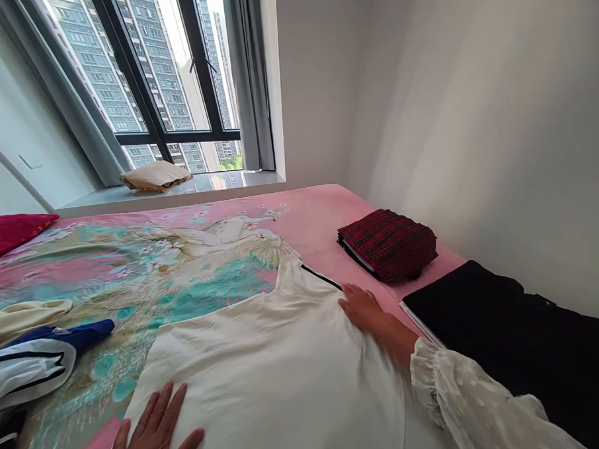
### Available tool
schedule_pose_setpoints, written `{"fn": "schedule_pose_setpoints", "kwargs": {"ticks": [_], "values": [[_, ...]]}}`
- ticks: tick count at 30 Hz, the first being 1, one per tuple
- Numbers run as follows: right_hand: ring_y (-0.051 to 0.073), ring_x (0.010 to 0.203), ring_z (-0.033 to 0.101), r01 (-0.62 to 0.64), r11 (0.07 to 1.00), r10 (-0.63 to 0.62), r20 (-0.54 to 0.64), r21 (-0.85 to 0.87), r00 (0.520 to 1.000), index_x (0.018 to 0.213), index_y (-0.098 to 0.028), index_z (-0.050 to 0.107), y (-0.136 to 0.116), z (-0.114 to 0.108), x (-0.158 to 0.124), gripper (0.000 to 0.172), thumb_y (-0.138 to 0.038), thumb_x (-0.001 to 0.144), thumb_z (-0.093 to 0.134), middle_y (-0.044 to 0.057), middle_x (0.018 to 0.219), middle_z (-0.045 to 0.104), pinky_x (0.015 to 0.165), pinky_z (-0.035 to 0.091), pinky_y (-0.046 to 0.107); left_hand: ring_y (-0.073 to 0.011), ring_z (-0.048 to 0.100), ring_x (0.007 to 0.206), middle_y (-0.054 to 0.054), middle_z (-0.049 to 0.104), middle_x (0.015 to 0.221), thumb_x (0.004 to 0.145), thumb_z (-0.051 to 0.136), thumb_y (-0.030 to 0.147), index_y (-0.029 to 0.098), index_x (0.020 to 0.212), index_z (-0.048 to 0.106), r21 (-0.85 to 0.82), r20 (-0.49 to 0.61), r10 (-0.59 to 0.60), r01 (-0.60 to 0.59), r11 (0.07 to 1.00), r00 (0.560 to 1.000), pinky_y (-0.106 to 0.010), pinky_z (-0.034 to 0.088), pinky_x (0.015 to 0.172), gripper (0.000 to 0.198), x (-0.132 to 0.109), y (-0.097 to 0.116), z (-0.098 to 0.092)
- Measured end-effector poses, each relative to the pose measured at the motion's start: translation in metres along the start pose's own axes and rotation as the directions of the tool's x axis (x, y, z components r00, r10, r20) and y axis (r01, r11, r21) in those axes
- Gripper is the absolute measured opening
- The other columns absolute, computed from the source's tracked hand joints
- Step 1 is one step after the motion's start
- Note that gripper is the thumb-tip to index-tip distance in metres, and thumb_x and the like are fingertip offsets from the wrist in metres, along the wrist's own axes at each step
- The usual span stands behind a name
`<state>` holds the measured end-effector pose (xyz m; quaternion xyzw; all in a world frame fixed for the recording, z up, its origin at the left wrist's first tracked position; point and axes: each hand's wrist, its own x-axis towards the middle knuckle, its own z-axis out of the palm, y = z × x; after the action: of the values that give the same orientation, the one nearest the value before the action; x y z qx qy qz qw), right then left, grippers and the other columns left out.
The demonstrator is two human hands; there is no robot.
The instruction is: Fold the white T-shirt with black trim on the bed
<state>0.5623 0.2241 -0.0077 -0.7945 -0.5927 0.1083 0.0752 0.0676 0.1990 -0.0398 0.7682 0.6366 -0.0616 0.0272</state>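
Fingers spread flat, both my hands: left hand (152, 433) pressing near edge of cream garment (270, 358), right hand (365, 311) flat near collar; folded plaid cloth (387, 244) beyond.

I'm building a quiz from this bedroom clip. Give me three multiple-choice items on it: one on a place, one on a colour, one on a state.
1. Where does the folded plaid garment lie?
A. on the bed near the wall
B. on the windowsill
C. on the floor

2. What colour is the garment under both hands?
A. black
B. cream white
C. red

3. How is the right hand placed?
A. clenched in a fist
B. lifted in the air
C. flat on the garment

Answers: 1 A, it sits on the pink sheet beside the wall. 2 B, the cloth is pale cream. 3 C, its palm presses down, as does the left hand.
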Motion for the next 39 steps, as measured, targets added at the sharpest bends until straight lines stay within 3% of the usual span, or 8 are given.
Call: {"fn": "schedule_pose_setpoints", "kwargs": {"ticks": [4, 7, 12, 20, 26, 31, 34, 39], "values": [[0.025, 0.113, 0.05, -0.095, 0.995, 0.096, -0.035, 0.028, 0.995, 0.114, -0.02, 0.058, 0.011, -0.011, 0.016, 0.045, -0.044, 0.093, 0.025, 0.011, 0.122, 0.058, 0.088, 0.04, 0.039, -0.0262, 0.023, 0.14, -0.006, 0.034, 0.149, 0.077, 0.037, 0.063, 0.021, 0.137, 0.042, -0.017, 0.028, -0.075, 0.076, 0.997, 0.997, -0.052, 0.011, 0.114, 0.074, 0.014, 0.025, -0.021], [0.029, 0.109, 0.05, -0.137, 0.99, 0.138, -0.057, 0.017, 0.989, 0.102, -0.019, 0.061, 0.005, -0.007, 0.022, 0.043, -0.051, 0.089, 0.035, 0.012, 0.112, 0.06, 0.086, 0.039, 0.042, -0.0235, 0.026, 0.139, -0.007, 0.038, 0.147, 0.083, 0.034, 0.053, 0.02, 0.132, 0.049, -0.038, -0.015, 0.033, -0.033, 0.999, 0.999, -0.046, 0.016, 0.114, 0.061, 0.028, 0.061, -0.034], [0.028, 0.106, 0.05, -0.116, 0.993, 0.114, -0.081, -0.019, 0.99, 0.095, -0.018, 0.06, 0.004, 0.004, 0.035, 0.028, -0.039, 0.087, 0.044, 0.012, 0.109, 0.06, 0.087, 0.036, 0.042, -0.0205, 0.014, 0.143, 0.0, 0.021, 0.154, 0.087, 0.029, 0.054, 0.029, 0.143, 0.029, -0.145, -0.032, 0.133, -0.136, 0.98, 0.991, -0.05, 0.005, 0.114, 0.061, 0.051, 0.099, -0.03], [0.026, 0.103, 0.052, -0.009, 1.0, 0.007, -0.129, -0.019, 0.992, 0.1, -0.019, 0.058, -0.013, 0.012, 0.064, 0.023, -0.03, 0.086, 0.042, 0.01, 0.109, 0.061, 0.083, 0.039, 0.038, -0.0226, 0.004, 0.144, -0.003, 0.01, 0.156, 0.086, 0.025, 0.059, 0.025, 0.145, 0.021, -0.187, -0.025, -0.126, 0.119, 0.975, 0.992, -0.058, -0.004, 0.11, 0.069, 0.086, 0.108, -0.031], [0.018, 0.118, 0.043, 0.324, 0.943, -0.332, -0.196, -0.074, 0.923, 0.122, -0.023, 0.051, -0.085, 0.003, 0.099, 0.035, -0.025, 0.093, 0.031, 0.004, 0.124, 0.056, 0.098, 0.031, 0.03, -0.0219, 0.003, 0.144, -0.003, 0.009, 0.156, 0.085, 0.024, 0.062, 0.025, 0.146, 0.02, -0.224, -0.061, -0.155, 0.138, 0.965, 0.986, -0.058, -0.007, 0.11, 0.071, 0.09, 0.111, -0.023], [0.02, 0.127, 0.035, 0.507, 0.843, -0.52, -0.036, -0.179, 0.853, 0.133, -0.027, 0.044, -0.14, -0.006, 0.14, 0.046, -0.023, 0.087, 0.045, 0.002, 0.128, 0.056, 0.102, 0.027, 0.031, -0.0222, 0.002, 0.144, -0.003, 0.007, 0.156, 0.085, 0.023, 0.063, 0.024, 0.146, 0.018, -0.244, -0.028, -0.129, 0.118, 0.963, 0.991, -0.057, -0.009, 0.111, 0.073, 0.089, 0.106, -0.022], [0.025, 0.114, 0.046, 0.466, 0.849, -0.475, 0.027, -0.249, 0.88, 0.119, -0.022, 0.056, -0.136, -0.013, 0.151, 0.04, -0.019, 0.08, 0.051, 0.008, 0.113, 0.064, 0.095, 0.032, 0.036, -0.0219, 0.001, 0.144, -0.002, 0.007, 0.156, 0.085, 0.022, 0.063, 0.024, 0.147, 0.017, -0.26, -0.02, -0.126, 0.116, 0.959, 0.992, -0.056, -0.01, 0.111, 0.073, 0.088, 0.105, -0.023], [0.027, 0.102, 0.053, 0.329, 0.886, -0.331, 0.051, -0.327, 0.942, 0.106, -0.021, 0.062, -0.092, -0.024, 0.139, 0.031, -0.019, 0.078, 0.049, 0.01, 0.101, 0.067, 0.087, 0.035, 0.04, -0.022, 0.001, 0.144, -0.002, 0.007, 0.156, 0.084, 0.023, 0.063, 0.025, 0.146, 0.019, -0.27, -0.008, -0.131, 0.124, 0.955, 0.991, -0.057, -0.011, 0.11, 0.073, 0.088, 0.106, -0.025]]}}
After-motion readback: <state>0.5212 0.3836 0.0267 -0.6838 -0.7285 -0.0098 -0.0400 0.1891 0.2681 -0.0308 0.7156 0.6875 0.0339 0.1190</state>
